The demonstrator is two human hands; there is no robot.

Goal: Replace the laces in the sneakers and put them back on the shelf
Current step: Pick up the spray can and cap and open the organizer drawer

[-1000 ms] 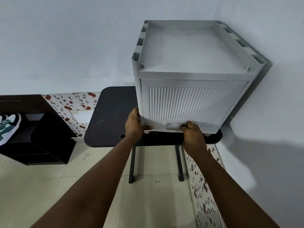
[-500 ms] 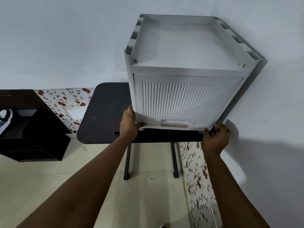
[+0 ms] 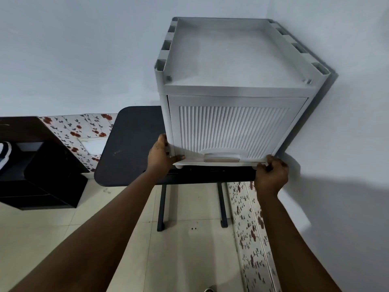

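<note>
Little changed since half second ago: both hands still clamp grey plastic ribbed-front cabinet at bottom front corners. Left hand fingers curl round left edge; right hand fingers pinch right corner. Cabinet stands on dark oval table, hard against right wall. Sneaker on black shelf, far left; open tiled floor between.

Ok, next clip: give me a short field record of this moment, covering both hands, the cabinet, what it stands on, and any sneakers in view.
left hand: grips the cabinet's lower left front corner
right hand: grips the lower right front corner
cabinet: grey plastic, ribbed door shut, handle at bottom edge
support: black table, in the wall corner
sneaker: only a sliver, far left, by the dark shelf unit
laces: none visible
</note>
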